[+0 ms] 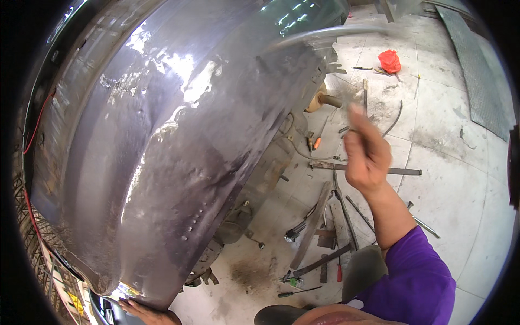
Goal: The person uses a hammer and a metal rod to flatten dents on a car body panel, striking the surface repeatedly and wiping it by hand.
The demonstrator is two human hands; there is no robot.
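A large glossy grey-purple car body panel (162, 179) fills the left and middle, its surface wavy and dented with bright reflections. My left hand (149, 313) lies at its near lower edge, fingers stretched flat against the metal. To the right of the panel, my right hand (368, 154) is raised above the floor, fingers curled closed. Something dark and smeared by motion shows at its fingertips, too blurred to name. Beyond it, a pale curved streak (325, 33) crosses the far end of the panel; its kind is unclear.
Below the panel's edge, bare mechanical parts (233, 227) show. Pry bars, a flat metal bar (403, 171), a wooden strip (311, 225), hex keys (295, 230) and screwdrivers (299, 292) lie scattered on the tiled floor. A red crumpled bag (389, 62) and a grey mat (476, 76) lie farther off.
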